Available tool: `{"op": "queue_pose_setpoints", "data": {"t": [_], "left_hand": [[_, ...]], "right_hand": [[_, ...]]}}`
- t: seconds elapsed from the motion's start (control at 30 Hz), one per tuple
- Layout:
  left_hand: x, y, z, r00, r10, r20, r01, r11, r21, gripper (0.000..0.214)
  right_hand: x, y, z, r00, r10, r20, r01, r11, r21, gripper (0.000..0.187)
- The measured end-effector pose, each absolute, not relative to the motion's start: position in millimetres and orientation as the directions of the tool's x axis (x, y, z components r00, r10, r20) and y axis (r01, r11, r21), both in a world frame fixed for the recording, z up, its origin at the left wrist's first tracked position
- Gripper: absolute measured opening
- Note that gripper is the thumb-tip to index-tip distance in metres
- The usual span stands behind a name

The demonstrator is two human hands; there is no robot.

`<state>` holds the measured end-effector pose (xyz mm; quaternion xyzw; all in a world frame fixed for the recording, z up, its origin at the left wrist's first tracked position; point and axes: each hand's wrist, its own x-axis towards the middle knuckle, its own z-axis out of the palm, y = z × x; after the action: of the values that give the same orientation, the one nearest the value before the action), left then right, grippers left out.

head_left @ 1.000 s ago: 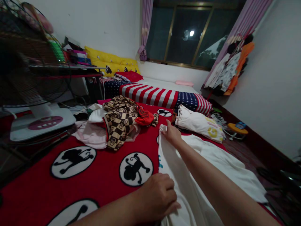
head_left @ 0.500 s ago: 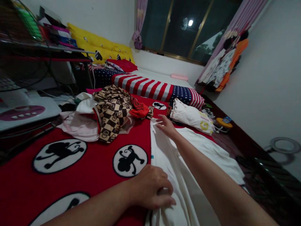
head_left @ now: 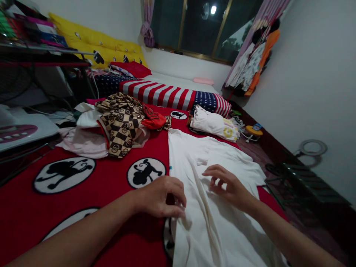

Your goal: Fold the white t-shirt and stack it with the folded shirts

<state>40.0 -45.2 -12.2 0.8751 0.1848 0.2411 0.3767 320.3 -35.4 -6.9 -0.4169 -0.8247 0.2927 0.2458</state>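
A white shirt (head_left: 233, 152) lies spread on the red blanket (head_left: 111, 204), with a long raised fold running down its middle. My left hand (head_left: 162, 196) is at the shirt's left edge, its fingers loosely curved and a small gap between thumb and fingertips. No cloth shows between them. Over the middle of the shirt, my right hand (head_left: 229, 187) is open, fingers slightly bent and apart, and holds nothing. Whether its fingertips touch the cloth I cannot tell. A small blue-green tag shows on the shirt's left side.
A heap of clothes with a brown checked garment (head_left: 119, 126) lies at the back left. Folded white clothes (head_left: 214, 124) sit beyond the shirt. Behind is a bed with a flag-patterned cover (head_left: 161, 94). An orange stool (head_left: 253, 130) stands at the right.
My right hand has come back from the shirt's far left corner to its middle. My left hand stays near the left edge. The shirt's far part now lies flatter, and the view has shifted.
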Motion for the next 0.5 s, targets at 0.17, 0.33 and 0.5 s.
{"op": "queue_pose_setpoints", "data": {"t": [0.17, 0.33, 0.5], "left_hand": [[27, -62, 17, 0.893, 0.444, 0.076, 0.238, -0.608, 0.758, 0.028], [30, -82, 7, 0.86, 0.493, 0.131, 0.352, -0.76, 0.546, 0.02], [29, -104, 13, 0.708, 0.688, 0.16, 0.453, -0.615, 0.645, 0.008]], "right_hand": [[323, -76, -21, -0.648, 0.71, 0.275, 0.537, 0.682, -0.496, 0.05], [322, -87, -27, -0.703, 0.644, 0.3, 0.496, 0.747, -0.443, 0.033], [325, -82, -9, -0.53, 0.732, 0.428, 0.434, 0.668, -0.605, 0.028]]}}
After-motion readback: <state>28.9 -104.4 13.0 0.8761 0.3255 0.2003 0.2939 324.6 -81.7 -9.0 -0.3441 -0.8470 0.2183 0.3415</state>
